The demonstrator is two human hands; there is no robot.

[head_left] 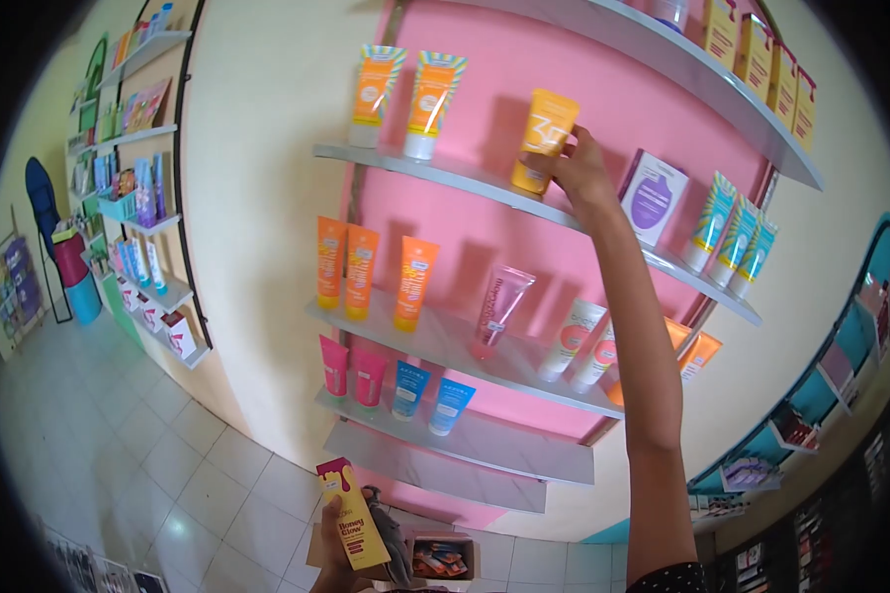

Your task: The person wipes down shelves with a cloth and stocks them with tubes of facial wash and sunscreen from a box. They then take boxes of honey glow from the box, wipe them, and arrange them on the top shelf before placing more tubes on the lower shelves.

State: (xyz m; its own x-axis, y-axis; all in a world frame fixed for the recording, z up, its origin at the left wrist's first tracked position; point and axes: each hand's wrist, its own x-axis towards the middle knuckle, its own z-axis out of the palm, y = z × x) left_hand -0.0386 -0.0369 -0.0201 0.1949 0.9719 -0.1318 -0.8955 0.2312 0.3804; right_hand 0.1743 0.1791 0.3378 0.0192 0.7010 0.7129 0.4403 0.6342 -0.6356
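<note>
My right hand (pixel 583 173) reaches up to the second shelf, its fingers wrapped round a yellow sunscreen-like tube (pixel 545 124) with a large "3" on it. The tube stands upright, its base right at the shelf surface. Low in the view, my left hand (pixel 332 529) grips a yellow "Honey Glow" box (pixel 352 519) with a dark red top. A dark grey cloth (pixel 394 534) hangs beside that box. Left of the yellow tube stand two orange tubes (pixel 427 104) with striped tops; to its right is a white and purple box (pixel 653 196).
Several striped blue tubes (pixel 732 237) stand at the shelf's right end. Shelves below carry orange tubes (pixel 417 282), a pink tube (pixel 502 308) and blue tubes (pixel 452 405). Yellow boxes (pixel 755 61) line the top shelf. An open carton (pixel 443 558) sits on the tiled floor.
</note>
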